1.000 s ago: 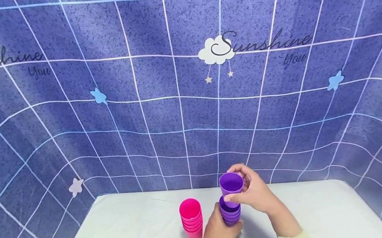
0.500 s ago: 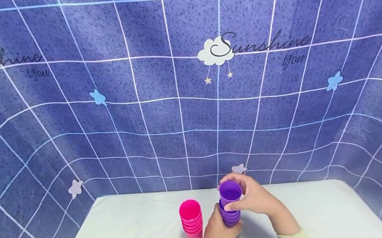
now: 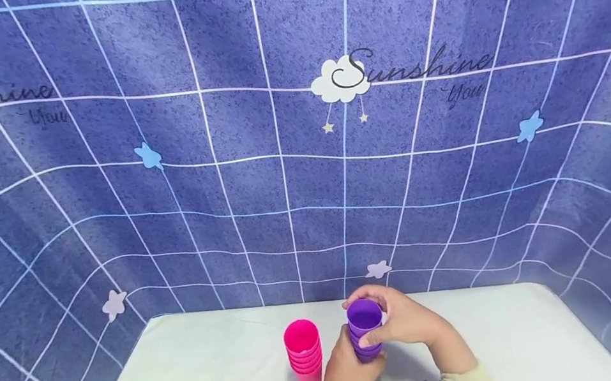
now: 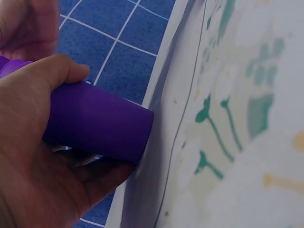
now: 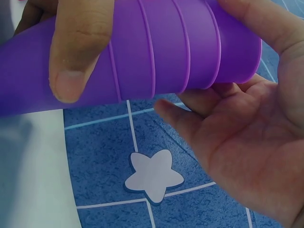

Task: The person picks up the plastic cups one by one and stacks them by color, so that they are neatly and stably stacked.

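Observation:
Several purple cups stand nested in an upright stack [image 3: 364, 319] on the white table, right of its middle. My left hand [image 3: 348, 370] grips the lower part of the stack; in the left wrist view its thumb and fingers wrap the bottom cup [image 4: 102, 122]. My right hand [image 3: 406, 319] holds the top purple cup [image 5: 240, 45] by its side, thumb in front and fingers behind. That cup sits inside the others, its rim above theirs. In the right wrist view, spaced rims show along the stack, with my left thumb [image 5: 78, 57] across it.
A stack of nested pink cups [image 3: 305, 354] stands upright just left of my left hand. The white table [image 3: 207, 364] meets a blue gridded backdrop [image 3: 263, 222] at the back and sides. A floral-patterned cover [image 4: 237, 118] shows in the left wrist view.
My right hand has lowered the top purple cup from above the stack down into it. My left hand has kept its grip on the lower cups. The pink stack stays put.

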Demonstrator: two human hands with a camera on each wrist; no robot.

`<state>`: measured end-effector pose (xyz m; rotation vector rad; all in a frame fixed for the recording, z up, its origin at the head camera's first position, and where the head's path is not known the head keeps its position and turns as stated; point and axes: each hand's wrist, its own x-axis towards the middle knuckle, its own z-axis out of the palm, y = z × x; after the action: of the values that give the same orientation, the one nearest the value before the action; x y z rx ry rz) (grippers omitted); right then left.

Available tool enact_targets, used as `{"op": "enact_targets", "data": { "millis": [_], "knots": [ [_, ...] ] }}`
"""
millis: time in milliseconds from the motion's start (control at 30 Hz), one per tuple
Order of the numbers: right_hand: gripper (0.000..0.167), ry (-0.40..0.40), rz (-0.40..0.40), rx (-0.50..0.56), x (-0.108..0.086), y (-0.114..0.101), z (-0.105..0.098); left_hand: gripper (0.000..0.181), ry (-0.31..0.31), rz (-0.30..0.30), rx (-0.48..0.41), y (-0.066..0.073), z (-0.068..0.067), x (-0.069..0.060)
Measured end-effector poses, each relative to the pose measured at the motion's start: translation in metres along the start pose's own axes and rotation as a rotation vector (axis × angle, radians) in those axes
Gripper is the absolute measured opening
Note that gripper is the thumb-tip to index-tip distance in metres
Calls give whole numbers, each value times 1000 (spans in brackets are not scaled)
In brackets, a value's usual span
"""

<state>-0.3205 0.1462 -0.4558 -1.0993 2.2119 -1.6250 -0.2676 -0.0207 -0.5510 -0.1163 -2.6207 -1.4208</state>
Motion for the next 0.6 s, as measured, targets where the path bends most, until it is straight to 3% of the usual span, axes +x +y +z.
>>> {"op": "enact_targets", "data": {
  "millis": [233,600],
  "knots": [
    [68,-29,52,16,-1,2,3,66,2,5,4,-1,-1,-2],
    [67,-42,46,-27,0,6,-1,71,4,11,-5,-4,2,2]
  ]
}}
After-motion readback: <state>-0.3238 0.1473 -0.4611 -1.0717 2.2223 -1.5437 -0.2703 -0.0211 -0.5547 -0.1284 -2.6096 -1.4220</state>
